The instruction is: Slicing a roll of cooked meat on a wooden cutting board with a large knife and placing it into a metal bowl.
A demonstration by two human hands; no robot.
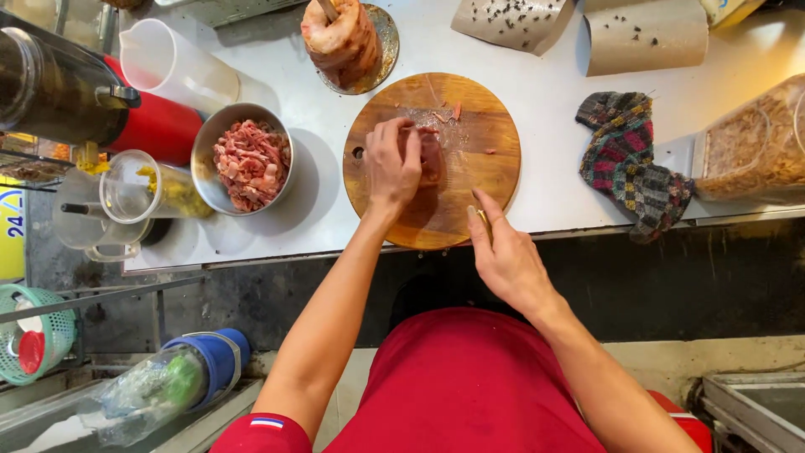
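Raw pink meat (429,157) at the board's (495,126) centre looks soft, slippery; left hand (392,164) grips its top, right hand (503,252) holds a knife handle (482,216) at the near edge

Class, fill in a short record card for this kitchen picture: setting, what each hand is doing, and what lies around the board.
Setting: metal counter seen from above
Work surface: round wooden cutting board
Left hand: pressed on a piece of raw meat on the board
Right hand: at the board's near edge, on a thin handle; the tool cannot be made out
Left of board: metal bowl of sliced raw meat
Behind board: stacked meat on a skewer
Right of board: knitted cloth
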